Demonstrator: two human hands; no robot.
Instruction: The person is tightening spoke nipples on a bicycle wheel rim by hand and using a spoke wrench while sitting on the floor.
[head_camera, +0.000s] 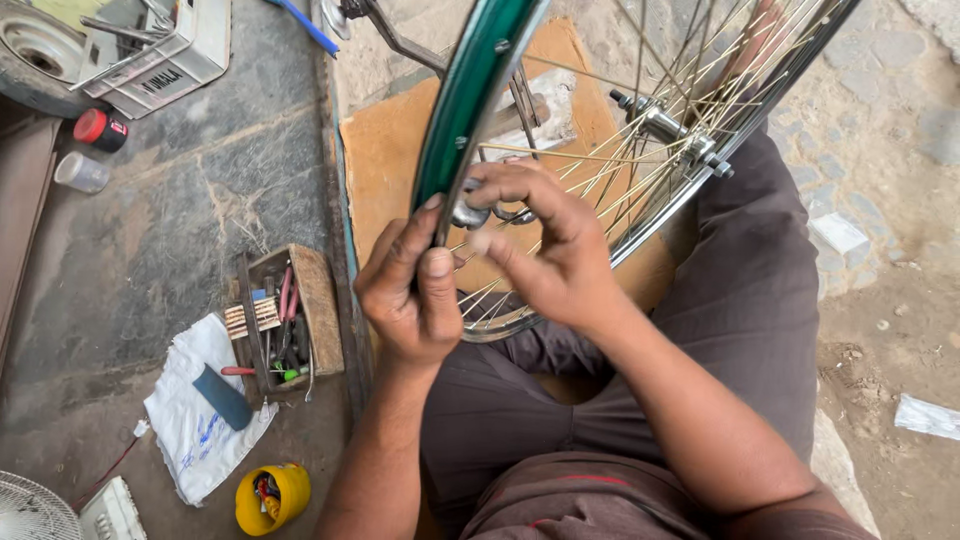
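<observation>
Left hand (412, 290) pinching green wheel rim (463, 100), right hand (545, 250) pinching small metal tool (470, 214) (at the spokes (600, 160))

Daylight is falling on a grey stone floor (180, 200) at the left. A wooden toolbox (290, 320) is standing there, with a white cloth (190, 420) and a yellow cup (272, 498) lying nearer. At the right, rough paved ground (880, 120) is showing. A brown board (385, 160) is lying in the middle.

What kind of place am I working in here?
Probably a roadside bicycle repair spot: a spoked wheel held in both hands, a wooden tool box on the stone floor, and rough paving alongside.
</observation>
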